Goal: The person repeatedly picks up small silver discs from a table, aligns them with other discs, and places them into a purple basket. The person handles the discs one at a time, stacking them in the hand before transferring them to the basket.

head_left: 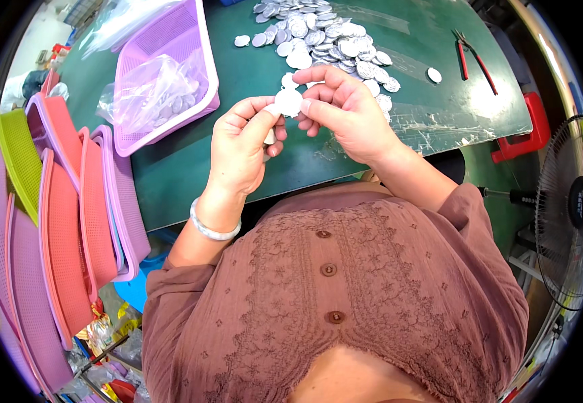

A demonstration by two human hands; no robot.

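Observation:
Above the near edge of the green table (251, 168), my hands meet around a round silvery-white metal disc (288, 103). My left hand (241, 138) is closed, pinching the disc's left side between thumb and finger. A second pale piece (269, 137) shows among its curled lower fingers. My right hand (348, 111) is closed too, with thumb and fingers at the disc's right side. A smaller round piece (289, 80) appears at the disc's top; I cannot tell whether they are joined. Just beyond my hands spreads a heap of similar silver discs (328, 37).
Left on the table, a purple basket (212, 84) holds a clear bag of discs (170, 94). Stacked plastic baskets (59, 235) stand farther left. Red-handled pliers (476, 64) and a lone disc (434, 74) lie at right. A fan (563, 208) stands beyond the right edge.

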